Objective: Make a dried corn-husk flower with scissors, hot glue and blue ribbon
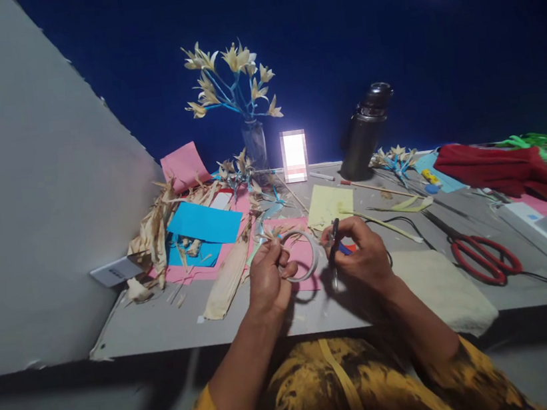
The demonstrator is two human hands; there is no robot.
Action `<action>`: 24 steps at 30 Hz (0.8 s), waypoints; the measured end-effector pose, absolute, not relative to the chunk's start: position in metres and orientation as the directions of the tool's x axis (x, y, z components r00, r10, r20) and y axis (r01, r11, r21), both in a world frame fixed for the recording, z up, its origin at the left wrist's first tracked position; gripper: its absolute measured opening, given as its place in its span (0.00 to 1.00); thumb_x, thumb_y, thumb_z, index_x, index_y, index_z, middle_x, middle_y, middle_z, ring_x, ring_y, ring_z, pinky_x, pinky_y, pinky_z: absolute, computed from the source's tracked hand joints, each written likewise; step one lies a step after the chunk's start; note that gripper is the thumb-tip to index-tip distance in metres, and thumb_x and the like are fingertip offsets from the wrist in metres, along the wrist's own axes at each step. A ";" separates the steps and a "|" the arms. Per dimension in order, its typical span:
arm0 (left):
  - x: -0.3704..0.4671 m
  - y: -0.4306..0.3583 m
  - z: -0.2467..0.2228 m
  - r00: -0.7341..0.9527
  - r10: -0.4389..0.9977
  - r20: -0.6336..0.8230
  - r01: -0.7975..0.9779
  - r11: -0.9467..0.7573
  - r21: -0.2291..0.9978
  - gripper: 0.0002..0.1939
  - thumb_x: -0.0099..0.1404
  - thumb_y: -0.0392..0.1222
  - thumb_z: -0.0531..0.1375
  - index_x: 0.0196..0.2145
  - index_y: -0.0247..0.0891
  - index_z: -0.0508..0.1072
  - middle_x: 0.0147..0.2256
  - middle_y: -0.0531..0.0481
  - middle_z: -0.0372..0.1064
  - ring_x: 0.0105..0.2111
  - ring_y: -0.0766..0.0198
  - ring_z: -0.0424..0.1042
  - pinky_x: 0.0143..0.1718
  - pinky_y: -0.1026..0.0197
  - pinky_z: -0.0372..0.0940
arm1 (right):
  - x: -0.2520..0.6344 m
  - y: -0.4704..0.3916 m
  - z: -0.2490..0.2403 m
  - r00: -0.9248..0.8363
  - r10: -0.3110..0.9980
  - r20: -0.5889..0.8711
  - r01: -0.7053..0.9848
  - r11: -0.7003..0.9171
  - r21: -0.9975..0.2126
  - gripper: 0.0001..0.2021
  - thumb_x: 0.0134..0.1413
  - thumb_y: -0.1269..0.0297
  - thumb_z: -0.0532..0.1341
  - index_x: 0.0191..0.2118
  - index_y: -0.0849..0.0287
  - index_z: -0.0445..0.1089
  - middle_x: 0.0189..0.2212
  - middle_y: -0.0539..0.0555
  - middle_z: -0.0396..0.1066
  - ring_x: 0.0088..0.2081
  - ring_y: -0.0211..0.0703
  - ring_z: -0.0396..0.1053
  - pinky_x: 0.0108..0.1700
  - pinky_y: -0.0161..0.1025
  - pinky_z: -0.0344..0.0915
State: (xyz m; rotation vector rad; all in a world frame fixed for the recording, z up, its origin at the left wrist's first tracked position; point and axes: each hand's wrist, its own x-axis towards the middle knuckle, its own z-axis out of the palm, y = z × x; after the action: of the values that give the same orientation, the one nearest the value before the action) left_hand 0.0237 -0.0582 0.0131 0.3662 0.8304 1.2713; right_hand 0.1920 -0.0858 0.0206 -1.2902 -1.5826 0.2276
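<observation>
My left hand (268, 274) is closed, with thumb and fingers pinching the edge of a roll of tape (314, 253), a thin pale ring held upright above the table. Pale husk petals (273, 232) show just behind these fingers; whether they are held too, I cannot tell. Beside the ring, my right hand (360, 253) is closed around a slim dark tool (332, 261) with a shiny lower tip. Blue and red bits show between its fingers, and its exact kind is unclear. Under the hands lies pink paper (306, 276).
Dried corn husks (229, 274) and blue paper (205, 221) lie left. Behind stand a vase (255, 143) of husk flowers, a bright blurred-out rectangle (294, 155) and a tilted-looking flask (367, 132). To the right are red-handled scissors (487, 261), a pale cloth (438, 287) and red fabric (496, 172).
</observation>
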 end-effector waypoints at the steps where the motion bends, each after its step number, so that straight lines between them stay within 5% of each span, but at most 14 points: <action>1: 0.023 -0.058 0.013 0.066 0.936 -0.346 -0.694 0.292 0.658 0.15 0.55 0.36 0.71 0.30 0.35 0.66 0.22 0.60 0.56 0.18 0.76 0.52 0.15 0.73 0.46 | 0.192 -0.086 0.021 0.124 0.817 0.563 0.592 0.394 -0.703 0.11 0.44 0.74 0.61 0.36 0.53 0.69 0.30 0.49 0.77 0.31 0.44 0.76 0.35 0.38 0.71; 10: 0.019 -0.057 0.012 0.122 0.932 -0.340 -0.702 0.323 0.634 0.15 0.56 0.37 0.70 0.32 0.34 0.66 0.22 0.59 0.57 0.17 0.77 0.51 0.15 0.74 0.48 | 0.191 -0.088 0.011 0.249 0.836 0.489 0.468 0.338 -0.817 0.09 0.48 0.70 0.67 0.35 0.55 0.67 0.32 0.50 0.76 0.32 0.43 0.76 0.37 0.38 0.71; 17: 0.009 -0.061 0.015 0.398 0.830 -0.390 -0.641 0.556 0.529 0.16 0.56 0.34 0.70 0.31 0.36 0.63 0.21 0.60 0.54 0.17 0.77 0.50 0.15 0.77 0.44 | 0.200 -0.083 0.019 0.294 0.847 0.442 0.380 0.321 -0.868 0.09 0.48 0.65 0.68 0.35 0.56 0.68 0.30 0.49 0.74 0.30 0.40 0.74 0.36 0.37 0.71; 24: -0.007 -0.066 0.019 0.500 0.749 -0.435 -0.594 0.662 0.457 0.12 0.57 0.27 0.67 0.32 0.33 0.65 0.25 0.55 0.58 0.18 0.77 0.55 0.13 0.78 0.45 | 0.203 -0.084 0.024 0.250 0.903 0.351 0.274 0.282 -0.920 0.11 0.46 0.65 0.71 0.35 0.57 0.70 0.31 0.50 0.76 0.30 0.39 0.74 0.35 0.36 0.71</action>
State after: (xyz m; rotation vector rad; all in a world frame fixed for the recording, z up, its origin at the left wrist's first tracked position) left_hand -0.0072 -0.0656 0.0189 0.2619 0.6525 0.8235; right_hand 0.2031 -0.0836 0.0243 -1.2497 -1.2841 0.6309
